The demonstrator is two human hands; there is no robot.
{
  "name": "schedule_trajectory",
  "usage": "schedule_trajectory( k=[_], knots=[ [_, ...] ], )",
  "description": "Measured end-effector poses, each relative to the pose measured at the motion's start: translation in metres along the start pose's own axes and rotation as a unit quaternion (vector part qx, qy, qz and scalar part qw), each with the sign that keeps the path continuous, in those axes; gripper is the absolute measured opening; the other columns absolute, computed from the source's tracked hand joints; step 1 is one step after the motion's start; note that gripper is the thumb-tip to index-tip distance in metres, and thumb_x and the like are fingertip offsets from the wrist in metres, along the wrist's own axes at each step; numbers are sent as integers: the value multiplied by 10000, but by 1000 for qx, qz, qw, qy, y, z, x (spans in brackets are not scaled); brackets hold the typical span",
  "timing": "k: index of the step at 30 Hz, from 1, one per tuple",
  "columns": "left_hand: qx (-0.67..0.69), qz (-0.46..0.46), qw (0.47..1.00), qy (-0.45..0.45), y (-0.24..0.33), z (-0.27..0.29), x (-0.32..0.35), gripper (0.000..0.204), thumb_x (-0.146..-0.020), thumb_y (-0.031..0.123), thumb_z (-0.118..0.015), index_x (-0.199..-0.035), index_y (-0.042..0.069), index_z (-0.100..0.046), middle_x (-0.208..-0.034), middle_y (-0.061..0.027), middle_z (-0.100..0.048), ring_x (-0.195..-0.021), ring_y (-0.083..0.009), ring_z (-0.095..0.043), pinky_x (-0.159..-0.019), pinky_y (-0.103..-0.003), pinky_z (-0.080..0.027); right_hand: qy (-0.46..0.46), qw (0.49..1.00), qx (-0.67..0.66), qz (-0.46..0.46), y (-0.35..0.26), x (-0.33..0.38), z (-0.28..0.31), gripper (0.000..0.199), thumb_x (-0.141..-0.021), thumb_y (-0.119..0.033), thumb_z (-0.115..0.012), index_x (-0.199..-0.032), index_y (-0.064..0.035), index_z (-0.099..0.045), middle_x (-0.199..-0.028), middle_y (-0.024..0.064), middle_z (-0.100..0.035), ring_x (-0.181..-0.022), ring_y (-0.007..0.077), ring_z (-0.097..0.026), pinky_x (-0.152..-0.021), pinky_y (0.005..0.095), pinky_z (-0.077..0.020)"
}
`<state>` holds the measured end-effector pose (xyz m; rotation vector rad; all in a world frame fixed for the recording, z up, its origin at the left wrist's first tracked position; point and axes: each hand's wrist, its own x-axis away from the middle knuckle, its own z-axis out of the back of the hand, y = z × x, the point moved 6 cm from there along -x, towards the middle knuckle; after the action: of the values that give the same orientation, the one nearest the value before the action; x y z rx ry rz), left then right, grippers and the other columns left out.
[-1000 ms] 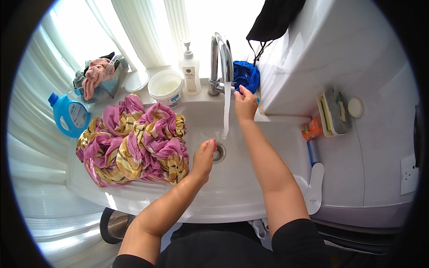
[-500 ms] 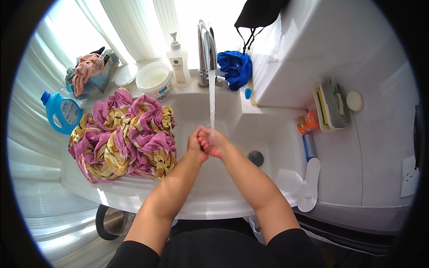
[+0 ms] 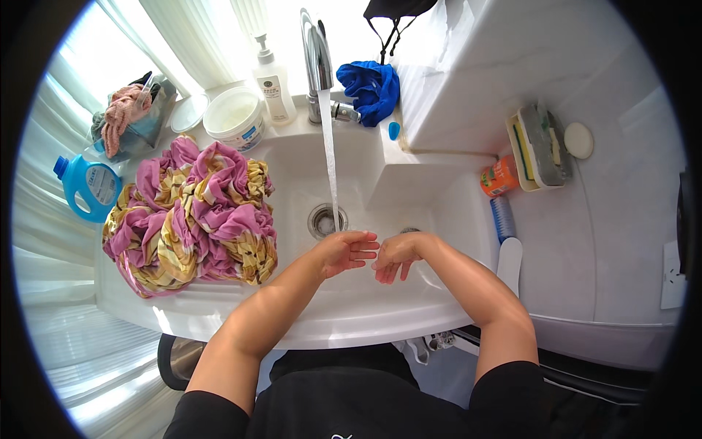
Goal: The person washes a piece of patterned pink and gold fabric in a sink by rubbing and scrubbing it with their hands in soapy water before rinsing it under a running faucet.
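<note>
Over the white sink (image 3: 307, 322), my left hand (image 3: 349, 252) is held with its palm up and fingers spread, nothing in it. Close on its right, my right hand (image 3: 397, 256) hangs with its fingers pointing down and apart, also holding nothing. The fingertips of the two hands nearly meet. Water (image 3: 330, 154) streams from the chrome faucet (image 3: 317, 58) down beside my left wrist, near the metal drain (image 3: 325, 221). A second, dark drain (image 3: 411, 230) is mostly hidden behind my right hand.
Bunched pink-and-yellow fabric (image 3: 208, 219) covers the sink's left side. Behind it stand a blue jug (image 3: 89, 189), a white tub (image 3: 234, 117) and a pump bottle (image 3: 275, 91). A blue cloth (image 3: 373, 91) lies beside the faucet. At right are an orange container (image 3: 499, 176) and a sponge holder (image 3: 540, 150).
My clasped hands have parted and left the water stream, moving right and nearer to me. The round metal drain under the stream has come into sight. The view has shifted slightly.
</note>
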<state>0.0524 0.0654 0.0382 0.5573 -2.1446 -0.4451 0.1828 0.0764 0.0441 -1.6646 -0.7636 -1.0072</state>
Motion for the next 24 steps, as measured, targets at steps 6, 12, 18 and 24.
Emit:
schedule_trajectory(
  k=[6, 12, 18, 24],
  knots=[
    [172, -27, 947, 270, -13, 45, -17, 542, -961, 462, -427, -1342, 77, -403, -1329, -138, -479, -1228, -312, -455, -1074, -475, -293, 259, 935, -216, 112, 18, -25, 53, 388, -949, -350, -493, -1070, -1, -612, -923, 103, -657, -815, 184, -627, -734, 345, -537],
    [377, -274, 849, 247, 26, 60, -43, 415, -999, 340, -312, -991, -12, -533, -978, -135, -603, -877, -248, -586, -786, -354, -496, 257, 602, -700, 286, -75, -80, 38, 361, -990, -290, -417, -955, 28, -586, -861, 111, -634, -752, 205, -613, -691, 337, -536],
    [244, -344, 849, 318, 58, 23, -7, 344, -974, 257, -420, -943, -29, -609, -812, -71, -617, -718, -197, -594, -698, -326, -513, 151, 442, -792, 393, -75, -97, 45, 293, -957, -237, -450, -868, -1, -599, -853, 106, -641, -745, 229, -610, -675, 333, -519],
    [-89, -374, 913, 138, 43, -58, -53, 467, -954, 293, -512, -1308, -12, -498, -1192, -118, -574, -1110, -215, -528, -944, -307, -417, 173, 379, -750, 513, 15, -49, 82, 259, -937, -221, -469, -806, -46, -609, -820, 93, -645, -780, 214, -612, -776, 321, -494]
  ],
)
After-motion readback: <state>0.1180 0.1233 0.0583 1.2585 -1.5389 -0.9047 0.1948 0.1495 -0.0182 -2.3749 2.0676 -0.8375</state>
